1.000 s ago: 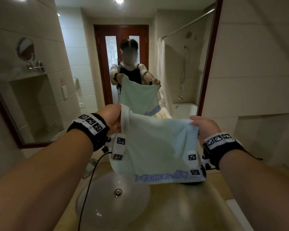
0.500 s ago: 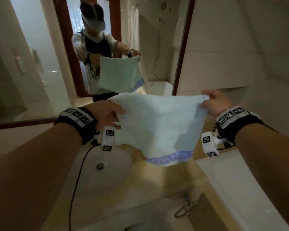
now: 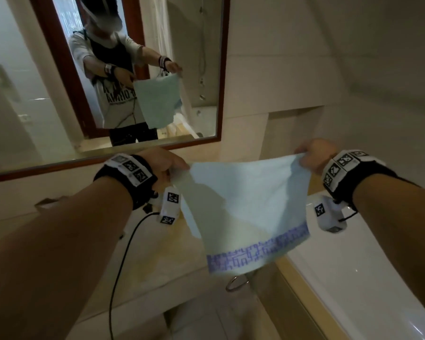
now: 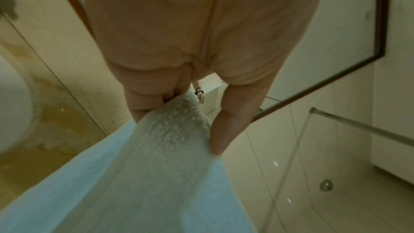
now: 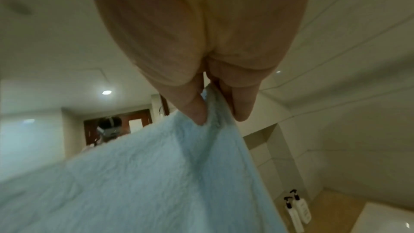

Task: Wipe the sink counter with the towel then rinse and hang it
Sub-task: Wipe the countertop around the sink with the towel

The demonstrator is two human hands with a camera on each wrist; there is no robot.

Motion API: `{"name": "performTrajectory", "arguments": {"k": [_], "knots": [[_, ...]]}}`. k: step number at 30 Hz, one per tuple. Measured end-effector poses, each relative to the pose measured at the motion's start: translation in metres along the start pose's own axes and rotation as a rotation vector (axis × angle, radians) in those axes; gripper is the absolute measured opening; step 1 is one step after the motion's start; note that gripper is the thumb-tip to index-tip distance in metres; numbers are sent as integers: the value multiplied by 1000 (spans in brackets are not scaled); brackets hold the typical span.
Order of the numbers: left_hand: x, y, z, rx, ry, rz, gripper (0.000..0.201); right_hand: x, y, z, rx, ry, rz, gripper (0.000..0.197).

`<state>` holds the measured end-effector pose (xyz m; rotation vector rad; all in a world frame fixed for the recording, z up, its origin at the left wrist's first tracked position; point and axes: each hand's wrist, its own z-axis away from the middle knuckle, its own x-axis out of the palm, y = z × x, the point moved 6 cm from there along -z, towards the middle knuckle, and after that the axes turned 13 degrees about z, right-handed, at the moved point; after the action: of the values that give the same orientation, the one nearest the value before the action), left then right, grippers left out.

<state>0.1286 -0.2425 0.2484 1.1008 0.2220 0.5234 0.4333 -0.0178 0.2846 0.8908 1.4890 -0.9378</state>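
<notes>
- Both hands pinch a top corner each: left hand (image 3: 161,163), right hand (image 3: 314,153).
- That keeps the towel (image 3: 243,204) stretched flat in the air, patterned hem dangling over the counter (image 3: 157,271).
- Probably lining it up for the metal ring (image 3: 236,283) below, my guess.

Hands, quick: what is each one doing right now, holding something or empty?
Left hand: fingers pinch one top corner of the towel.
Right hand: fingers pinch the other top corner, so the towel hangs spread between both.
</notes>
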Motion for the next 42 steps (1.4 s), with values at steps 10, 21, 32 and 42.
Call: {"name": "performTrajectory", "arguments": {"k": [10,21,32,42], "knots": [[100,-39,1,23,103,-650,95,45,92,-10,132,-167,-556,15],[126,-65,8,91,275,-289,60,87,134,-7,55,-480,-679,12],[116,-83,17,27,199,-413,41,97,129,-10,-191,-398,-261,17],[112,-97,18,-29,286,-1023,43,95,102,-3,-345,-323,14,18]]}}
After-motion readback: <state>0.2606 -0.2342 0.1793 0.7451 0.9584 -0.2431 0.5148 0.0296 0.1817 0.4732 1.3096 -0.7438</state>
